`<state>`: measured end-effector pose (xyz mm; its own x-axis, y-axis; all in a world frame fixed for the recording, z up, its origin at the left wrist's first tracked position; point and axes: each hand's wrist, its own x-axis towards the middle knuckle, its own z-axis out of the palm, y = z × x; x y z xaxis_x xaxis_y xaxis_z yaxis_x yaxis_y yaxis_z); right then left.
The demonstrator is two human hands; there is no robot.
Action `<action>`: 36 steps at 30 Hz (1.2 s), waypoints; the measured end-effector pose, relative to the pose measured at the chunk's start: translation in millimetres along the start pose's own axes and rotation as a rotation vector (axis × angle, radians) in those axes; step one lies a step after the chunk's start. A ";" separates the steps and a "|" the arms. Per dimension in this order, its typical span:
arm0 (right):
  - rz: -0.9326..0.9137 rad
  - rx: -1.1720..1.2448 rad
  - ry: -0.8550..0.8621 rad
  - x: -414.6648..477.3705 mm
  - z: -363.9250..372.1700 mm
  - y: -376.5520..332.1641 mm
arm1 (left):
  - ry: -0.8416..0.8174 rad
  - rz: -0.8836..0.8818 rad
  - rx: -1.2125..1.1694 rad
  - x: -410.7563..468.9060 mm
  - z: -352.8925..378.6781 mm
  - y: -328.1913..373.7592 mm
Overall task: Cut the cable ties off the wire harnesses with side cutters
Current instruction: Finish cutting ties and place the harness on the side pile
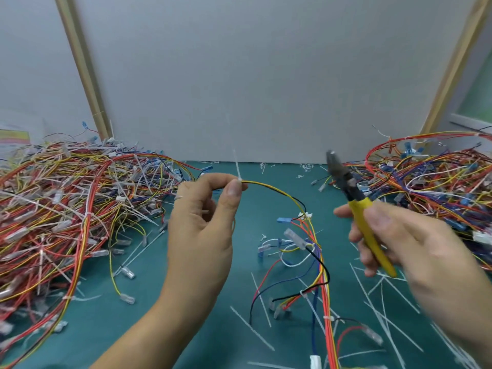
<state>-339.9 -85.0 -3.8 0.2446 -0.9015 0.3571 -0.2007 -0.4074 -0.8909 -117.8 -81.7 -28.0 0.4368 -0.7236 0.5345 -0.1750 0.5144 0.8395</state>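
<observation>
My left hand (205, 222) pinches a wire harness (314, 251) between thumb and forefinger, right at a white cable tie (237, 166) whose tail sticks straight up. From the pinch the yellow and black wires arc right and drop to the green mat. My right hand (399, 241) grips the yellow-handled side cutters (354, 198). Their dark jaws point up and left, roughly a hand's width right of the tie and apart from it. The right hand looks blurred.
A big heap of tied harnesses (66, 209) fills the left of the green mat (207, 342). Another heap (431, 182) lies at the right. Cut tie pieces (372, 302) litter the mat in front. A grey wall panel stands close behind.
</observation>
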 end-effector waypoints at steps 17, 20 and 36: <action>0.139 -0.015 -0.167 -16.3 19.0 -11.9 | -0.092 -0.236 -0.275 -7.7 9.0 6.1; 0.219 0.031 -0.209 -17.6 19.9 -13.2 | -0.137 -0.054 -0.074 -13.7 8.5 3.2; 0.308 0.108 -0.280 -20.2 20.9 -23.0 | -0.280 0.262 0.072 -13.2 3.6 4.3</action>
<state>-320.5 -54.3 3.6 0.4402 -0.8979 -0.0065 -0.2073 -0.0946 -0.9737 -127.5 -71.6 -31.1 0.1128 -0.6749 0.7292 -0.3148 0.6718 0.6705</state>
